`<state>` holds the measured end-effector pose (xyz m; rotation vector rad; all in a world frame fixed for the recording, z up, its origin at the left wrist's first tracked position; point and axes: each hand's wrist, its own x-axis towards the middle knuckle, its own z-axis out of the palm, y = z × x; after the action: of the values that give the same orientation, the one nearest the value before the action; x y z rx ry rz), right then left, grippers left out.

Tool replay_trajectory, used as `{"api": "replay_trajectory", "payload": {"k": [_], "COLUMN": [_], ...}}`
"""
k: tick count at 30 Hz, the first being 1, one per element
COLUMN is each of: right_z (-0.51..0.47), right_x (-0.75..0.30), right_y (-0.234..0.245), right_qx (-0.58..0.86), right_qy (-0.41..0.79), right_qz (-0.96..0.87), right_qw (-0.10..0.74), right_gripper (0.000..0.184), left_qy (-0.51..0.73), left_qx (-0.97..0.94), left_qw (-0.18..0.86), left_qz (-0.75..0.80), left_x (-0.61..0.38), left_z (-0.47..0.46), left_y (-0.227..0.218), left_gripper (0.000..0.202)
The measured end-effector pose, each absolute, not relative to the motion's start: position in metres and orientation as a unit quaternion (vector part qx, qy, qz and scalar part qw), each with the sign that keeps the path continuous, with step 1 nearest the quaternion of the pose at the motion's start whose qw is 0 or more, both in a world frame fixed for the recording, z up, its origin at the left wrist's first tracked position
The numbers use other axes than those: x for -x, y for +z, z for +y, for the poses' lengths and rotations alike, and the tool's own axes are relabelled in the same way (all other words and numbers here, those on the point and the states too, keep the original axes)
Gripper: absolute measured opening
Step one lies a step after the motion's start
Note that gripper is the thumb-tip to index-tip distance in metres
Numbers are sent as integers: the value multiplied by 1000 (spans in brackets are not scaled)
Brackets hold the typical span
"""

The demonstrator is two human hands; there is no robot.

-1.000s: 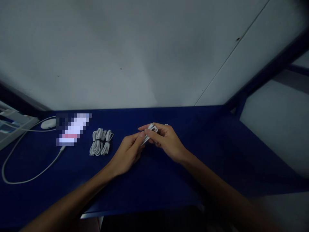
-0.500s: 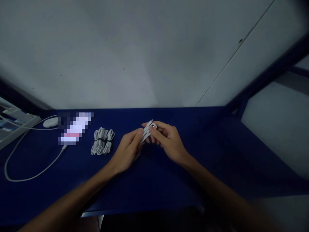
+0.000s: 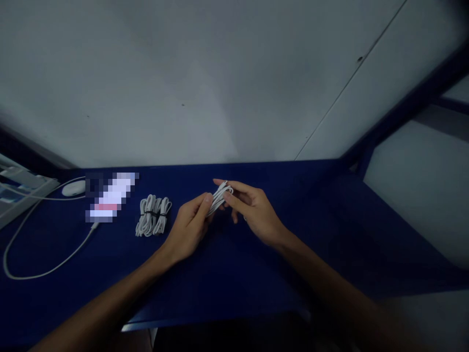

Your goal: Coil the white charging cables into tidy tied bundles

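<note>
A coiled white cable is held between both hands above the blue table, its plug end pointing up and away from me. My left hand pinches the near end of the coil, thumb on top. My right hand grips the far end between thumb and fingers, with the index finger stretched along behind the plug. Left of my left hand lie several bundled white cables side by side, each tied with a black band. The fingers beneath the held coil are partly hidden.
On the left of the blue table lies a lit, pixelated phone with a white charging cable looping from it. A white rounded object and a white tray sit farther left. A grey wall rises behind.
Both hands and the cable have shifted slightly left in view. The right hand's fingers have loosened and spread a little beneath the coil. The bundled cables stay in place on the table.
</note>
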<state>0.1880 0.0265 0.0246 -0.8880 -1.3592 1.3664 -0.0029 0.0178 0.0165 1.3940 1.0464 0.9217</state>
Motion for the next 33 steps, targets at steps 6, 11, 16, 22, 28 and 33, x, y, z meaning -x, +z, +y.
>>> {"api": "replay_trajectory", "payload": {"k": [6, 11, 16, 22, 28, 33], "right_z": [27, 28, 29, 32, 32, 31], "right_x": [-188, -190, -191, -190, -187, -186], "right_y": [25, 22, 20, 14, 13, 16], "right_qx": [394, 413, 421, 406, 378, 381], "right_qy": [556, 566, 563, 572, 597, 587], "right_qz": [-493, -482, -481, -468, -447, -454], "right_qw": [540, 526, 524, 537, 548, 551], "right_gripper": [30, 25, 25, 25, 16, 15], "left_qy": [377, 376, 372, 344, 333, 333], "left_qx": [-623, -653, -653, -666, -696, -721], "left_qw": [511, 467, 476, 485, 458, 421], "left_qz": [458, 462, 456, 449, 442, 439], "left_x": [4, 5, 4, 3, 3, 2], "left_z": [18, 18, 17, 16, 14, 13], "left_y": [19, 23, 24, 25, 28, 28], "left_gripper": [48, 47, 43, 41, 38, 37]}}
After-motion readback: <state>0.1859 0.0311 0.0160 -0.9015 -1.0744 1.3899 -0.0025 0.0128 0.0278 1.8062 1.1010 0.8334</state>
